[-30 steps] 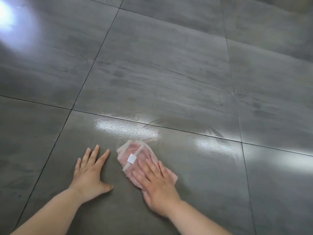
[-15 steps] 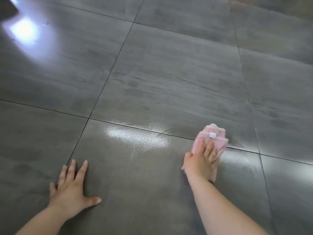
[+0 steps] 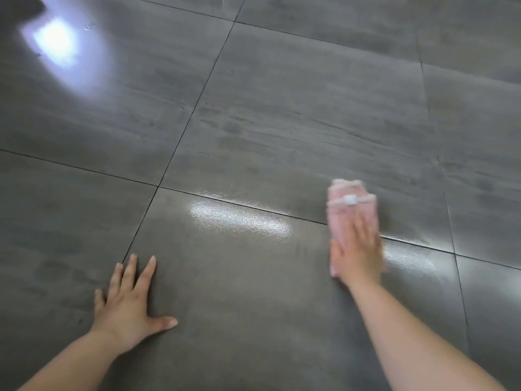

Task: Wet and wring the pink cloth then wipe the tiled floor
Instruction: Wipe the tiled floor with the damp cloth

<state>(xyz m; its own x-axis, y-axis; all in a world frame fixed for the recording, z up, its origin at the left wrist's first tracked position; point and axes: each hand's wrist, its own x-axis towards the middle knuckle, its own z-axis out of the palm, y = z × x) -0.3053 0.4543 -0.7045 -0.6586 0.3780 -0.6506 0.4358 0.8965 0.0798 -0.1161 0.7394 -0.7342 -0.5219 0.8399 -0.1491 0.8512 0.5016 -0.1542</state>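
The pink cloth, folded and with a small white tag on top, lies on the dark grey tiled floor across a grout line at the right. My right hand presses flat on its near half, fingers stretched forward and blurred by motion. Flat on the floor at the lower left rests my left hand, fingers spread, holding nothing. A wet shiny streak lies on the tile between the two hands, and another wet patch shines just right of my right hand.
Large grey tiles with thin dark grout lines fill the whole view. A bright light reflection glares at the top left. No other objects are in sight.
My right hand has swept the cloth from beside my left hand out to the right and further away, leaving a wet streak. My left hand has stayed planted on the floor.
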